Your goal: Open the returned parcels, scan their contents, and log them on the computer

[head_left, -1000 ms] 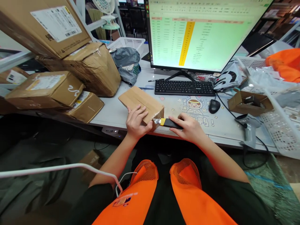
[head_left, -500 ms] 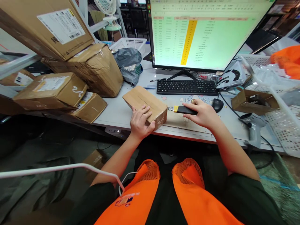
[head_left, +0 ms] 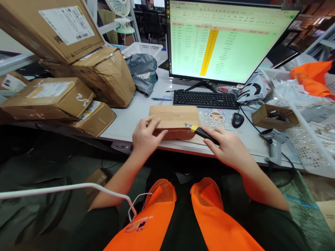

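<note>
A small brown cardboard box [head_left: 175, 120] lies at the desk's front edge, its long side facing me. My left hand [head_left: 146, 136] grips the box's left end, with fingers over the top and thumb on the front face. In my right hand [head_left: 225, 143] is a box cutter [head_left: 201, 132] with a black handle and a yellow tip. Its blade points left, over the front top edge near the box's right end. Whether the blade touches the cardboard I cannot tell.
Behind the box are a keyboard [head_left: 205, 98], a monitor [head_left: 227, 45] and a pen [head_left: 161, 99]. A mouse [head_left: 238, 120], a barcode scanner [head_left: 275, 144] and a white basket [head_left: 309, 139] stand to the right. Larger cartons [head_left: 104, 76] are stacked on the left.
The box has turned so its long side faces me. My left hand has shifted to its left end. The box cutter has tilted, and its blade has moved over the box's front edge.
</note>
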Action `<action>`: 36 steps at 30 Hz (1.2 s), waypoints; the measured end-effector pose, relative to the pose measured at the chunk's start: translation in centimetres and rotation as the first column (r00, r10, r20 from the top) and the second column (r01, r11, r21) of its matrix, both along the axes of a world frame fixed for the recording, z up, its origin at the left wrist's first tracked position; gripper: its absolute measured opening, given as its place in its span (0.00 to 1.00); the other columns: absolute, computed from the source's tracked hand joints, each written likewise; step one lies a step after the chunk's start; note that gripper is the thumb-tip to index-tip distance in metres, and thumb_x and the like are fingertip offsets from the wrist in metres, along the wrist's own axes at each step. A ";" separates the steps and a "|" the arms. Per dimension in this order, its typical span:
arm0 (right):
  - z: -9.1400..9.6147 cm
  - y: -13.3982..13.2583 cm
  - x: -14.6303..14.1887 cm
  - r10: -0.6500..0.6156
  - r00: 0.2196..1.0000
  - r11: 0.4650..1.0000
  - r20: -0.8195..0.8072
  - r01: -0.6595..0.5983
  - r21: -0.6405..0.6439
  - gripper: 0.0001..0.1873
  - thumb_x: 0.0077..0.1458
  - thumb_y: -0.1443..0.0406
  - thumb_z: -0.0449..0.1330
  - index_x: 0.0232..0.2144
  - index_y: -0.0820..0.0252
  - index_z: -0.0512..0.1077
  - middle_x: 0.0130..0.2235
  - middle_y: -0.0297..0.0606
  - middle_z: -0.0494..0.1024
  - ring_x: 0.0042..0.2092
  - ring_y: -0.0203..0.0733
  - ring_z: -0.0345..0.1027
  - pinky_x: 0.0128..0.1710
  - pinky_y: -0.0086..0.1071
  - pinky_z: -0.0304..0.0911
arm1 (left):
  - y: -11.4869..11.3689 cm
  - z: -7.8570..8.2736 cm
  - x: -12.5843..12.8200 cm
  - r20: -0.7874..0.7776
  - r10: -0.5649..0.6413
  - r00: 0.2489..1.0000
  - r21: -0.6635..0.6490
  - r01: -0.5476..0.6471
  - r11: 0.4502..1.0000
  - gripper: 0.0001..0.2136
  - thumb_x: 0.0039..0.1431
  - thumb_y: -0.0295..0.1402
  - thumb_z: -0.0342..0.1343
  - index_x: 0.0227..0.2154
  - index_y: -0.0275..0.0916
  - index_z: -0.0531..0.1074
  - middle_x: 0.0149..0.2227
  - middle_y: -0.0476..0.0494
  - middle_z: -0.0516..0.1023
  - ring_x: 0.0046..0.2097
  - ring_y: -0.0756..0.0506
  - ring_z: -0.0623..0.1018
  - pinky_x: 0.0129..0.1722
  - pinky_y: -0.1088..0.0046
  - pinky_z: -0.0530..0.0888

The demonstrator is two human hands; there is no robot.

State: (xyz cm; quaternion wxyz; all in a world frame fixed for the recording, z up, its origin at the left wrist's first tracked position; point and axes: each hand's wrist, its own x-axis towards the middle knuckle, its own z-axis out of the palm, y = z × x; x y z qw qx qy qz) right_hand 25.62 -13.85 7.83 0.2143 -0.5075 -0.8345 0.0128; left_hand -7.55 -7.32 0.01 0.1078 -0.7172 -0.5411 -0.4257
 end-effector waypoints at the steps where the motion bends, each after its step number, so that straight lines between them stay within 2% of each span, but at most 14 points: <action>1: 0.5 -0.3 -0.8 -0.010 0.998 1.000 0.058 0.008 0.021 0.27 0.72 0.53 0.53 0.67 0.51 0.72 0.46 0.46 0.81 0.40 0.51 0.76 0.39 0.39 0.69 | -1.2 -0.2 1.4 -0.025 0.012 1.000 0.042 -0.011 0.999 0.19 0.63 0.47 0.66 0.52 0.43 0.82 0.52 0.34 0.77 0.50 0.35 0.80 0.49 0.58 0.78; 5: 1.7 0.4 -3.0 -0.032 0.982 0.998 0.185 0.023 0.051 0.26 0.72 0.53 0.54 0.67 0.50 0.72 0.48 0.48 0.81 0.40 0.51 0.75 0.34 0.38 0.63 | -2.6 -0.9 4.0 -0.047 -0.022 0.999 0.118 0.028 0.993 0.14 0.66 0.43 0.64 0.49 0.44 0.84 0.48 0.34 0.79 0.45 0.37 0.79 0.47 0.58 0.77; 9: 2.4 2.2 -5.1 -0.058 0.957 0.998 0.285 0.058 0.007 0.26 0.73 0.53 0.53 0.67 0.51 0.71 0.45 0.49 0.81 0.40 0.52 0.75 0.34 0.38 0.60 | -1.2 -1.3 3.5 0.002 -0.088 0.996 0.084 0.088 0.993 0.15 0.67 0.46 0.62 0.49 0.44 0.84 0.46 0.35 0.79 0.46 0.37 0.80 0.48 0.59 0.76; 14: 3.5 3.3 -6.6 -0.097 0.940 0.994 0.327 0.106 -0.008 0.25 0.72 0.53 0.56 0.65 0.50 0.74 0.42 0.48 0.82 0.38 0.51 0.74 0.34 0.37 0.58 | -0.8 -1.5 3.3 -0.002 -0.109 0.994 0.188 0.108 0.976 0.14 0.68 0.45 0.63 0.48 0.44 0.84 0.45 0.37 0.80 0.44 0.39 0.82 0.45 0.63 0.77; 17: 4.1 3.8 -4.3 -0.137 0.942 0.990 0.306 0.139 0.014 0.23 0.70 0.51 0.58 0.61 0.46 0.78 0.39 0.45 0.83 0.37 0.50 0.74 0.35 0.37 0.60 | -0.9 -1.7 3.2 0.000 -0.127 0.992 0.208 0.124 0.970 0.13 0.67 0.44 0.64 0.49 0.44 0.84 0.46 0.37 0.80 0.43 0.40 0.82 0.43 0.64 0.76; 19: 4.3 4.2 -0.8 -0.203 0.934 0.978 0.295 0.207 0.017 0.23 0.68 0.49 0.58 0.60 0.44 0.79 0.40 0.44 0.83 0.39 0.52 0.74 0.38 0.38 0.62 | -0.9 -1.6 2.9 -0.014 -0.131 0.991 0.192 0.131 0.973 0.13 0.68 0.44 0.64 0.49 0.45 0.84 0.46 0.37 0.80 0.43 0.39 0.82 0.43 0.63 0.76; 21: 4.0 4.8 3.5 -0.342 0.891 0.936 0.298 0.352 0.020 0.25 0.67 0.47 0.58 0.59 0.46 0.80 0.41 0.45 0.84 0.41 0.55 0.76 0.41 0.41 0.65 | -1.1 -1.2 2.5 -0.042 -0.135 0.990 0.181 0.141 0.973 0.13 0.68 0.45 0.63 0.48 0.45 0.84 0.45 0.37 0.81 0.43 0.39 0.81 0.42 0.63 0.75; 24: 1.8 5.8 9.3 -0.595 0.749 0.781 0.291 0.625 -0.012 0.29 0.65 0.46 0.58 0.59 0.55 0.80 0.46 0.52 0.85 0.45 0.60 0.77 0.46 0.47 0.67 | -0.9 0.8 1.9 -0.090 -0.169 0.981 0.112 0.179 0.977 0.14 0.69 0.46 0.60 0.43 0.45 0.85 0.41 0.38 0.80 0.42 0.38 0.80 0.42 0.61 0.74; 26: -1.0 6.5 11.2 -0.660 0.695 0.702 0.286 0.706 -0.094 0.31 0.66 0.48 0.57 0.61 0.57 0.78 0.50 0.55 0.84 0.48 0.61 0.78 0.48 0.47 0.68 | 0.4 3.1 2.0 -0.153 -0.206 0.967 -0.007 0.207 0.978 0.16 0.70 0.48 0.57 0.38 0.44 0.85 0.37 0.38 0.79 0.41 0.37 0.78 0.43 0.59 0.73; 27: -2.6 6.8 11.5 -0.659 0.699 0.691 0.277 0.708 -0.143 0.31 0.66 0.49 0.57 0.63 0.57 0.77 0.52 0.55 0.83 0.50 0.60 0.78 0.50 0.47 0.69 | 1.5 4.4 2.2 -0.195 -0.230 0.953 -0.076 0.219 0.973 0.17 0.70 0.48 0.57 0.38 0.43 0.85 0.36 0.37 0.79 0.43 0.35 0.78 0.45 0.58 0.73; 30: -7.1 7.8 9.8 -0.629 0.764 0.733 0.146 0.645 -0.218 0.31 0.68 0.51 0.54 0.64 0.62 0.75 0.54 0.59 0.81 0.53 0.57 0.77 0.53 0.46 0.69 | 6.8 8.3 3.9 -0.329 -0.363 0.872 -0.292 0.271 0.917 0.22 0.62 0.50 0.62 0.52 0.40 0.82 0.48 0.34 0.80 0.52 0.31 0.77 0.51 0.57 0.73; 32: -8.9 8.5 7.5 -0.580 0.813 0.804 -0.054 0.560 -0.198 0.34 0.69 0.48 0.52 0.62 0.66 0.76 0.55 0.62 0.79 0.56 0.58 0.75 0.57 0.48 0.68 | 10.6 10.4 5.5 -0.363 -0.507 0.782 -0.490 0.303 0.817 0.33 0.57 0.52 0.64 0.62 0.42 0.75 0.54 0.36 0.80 0.52 0.33 0.78 0.50 0.62 0.74; 34: -9.3 9.4 4.9 -0.464 0.837 0.886 -0.290 0.436 -0.160 0.39 0.69 0.43 0.49 0.61 0.68 0.76 0.58 0.62 0.78 0.59 0.57 0.73 0.60 0.50 0.67 | 13.1 11.8 7.1 -0.354 -0.606 0.712 -0.630 0.298 0.717 0.38 0.54 0.51 0.65 0.67 0.43 0.70 0.53 0.38 0.82 0.48 0.35 0.80 0.46 0.65 0.75; 36: -8.6 10.4 2.4 -0.326 0.821 0.945 -0.468 0.292 -0.146 0.43 0.68 0.39 0.46 0.62 0.67 0.75 0.60 0.60 0.77 0.60 0.55 0.72 0.62 0.49 0.67 | 13.7 12.6 8.7 -0.371 -0.623 0.688 -0.672 0.264 0.692 0.40 0.49 0.47 0.67 0.67 0.44 0.70 0.49 0.37 0.83 0.45 0.34 0.81 0.44 0.64 0.75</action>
